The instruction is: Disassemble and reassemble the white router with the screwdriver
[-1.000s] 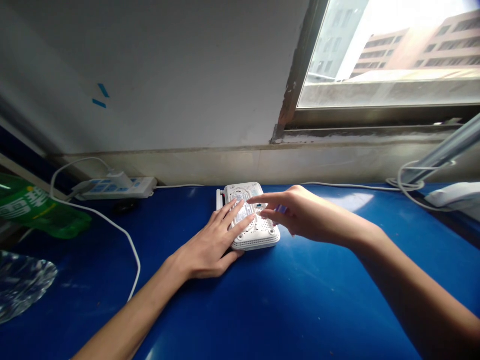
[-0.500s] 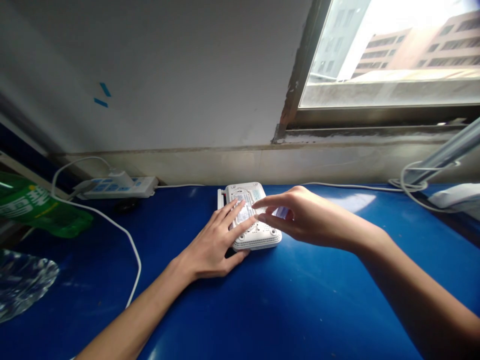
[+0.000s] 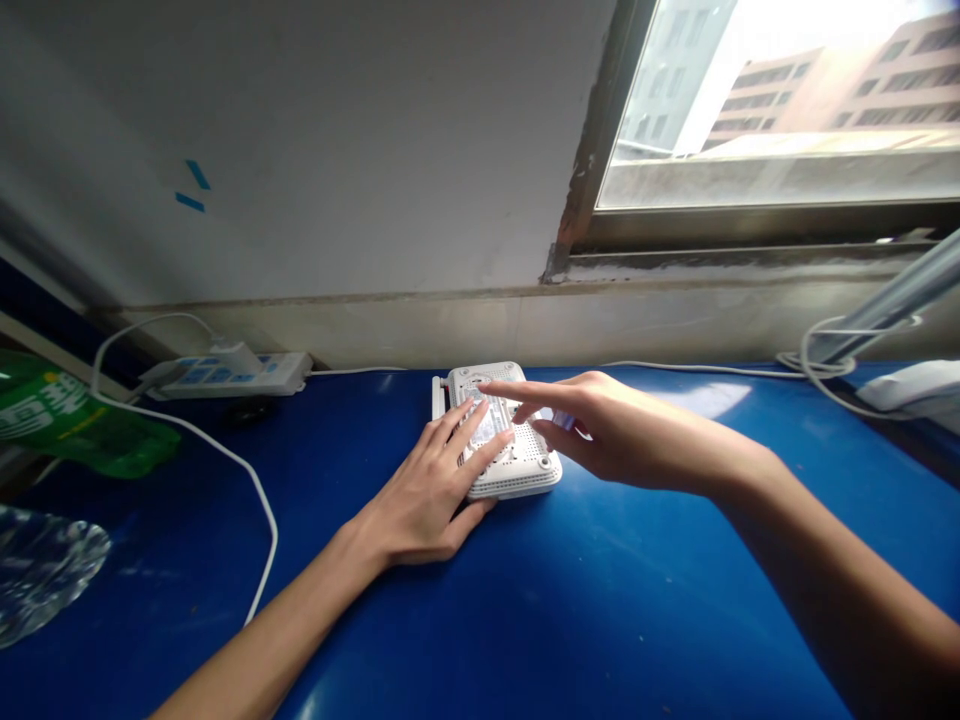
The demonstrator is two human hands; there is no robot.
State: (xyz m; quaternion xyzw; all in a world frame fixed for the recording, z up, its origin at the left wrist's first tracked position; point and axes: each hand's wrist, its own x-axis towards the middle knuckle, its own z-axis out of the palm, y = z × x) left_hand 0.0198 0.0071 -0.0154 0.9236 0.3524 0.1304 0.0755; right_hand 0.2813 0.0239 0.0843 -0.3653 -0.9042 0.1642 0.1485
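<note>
Keep left hand (image 3: pixel 424 492) spread flat on white router (image 3: pixel 526 458) at 8 o'clock, steadying; right hand (image 3: pixel 596 425) at 3, can't tell if pinching.

On the tabletop (image 3: pixel 585 610), the router (image 3: pixel 525 466) lies before the wall (image 3: pixel 360 160), right of the power strip (image 3: pixel 288 375) and bottle (image 3: pixel 112 435).

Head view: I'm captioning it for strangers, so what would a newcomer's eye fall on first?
Probably the white box near the picture's centre, pale against the blue table, with the left hand laid on it and the right hand reaching over it. Next might come the bright window at upper right, then the green bottle at the left edge.
</note>
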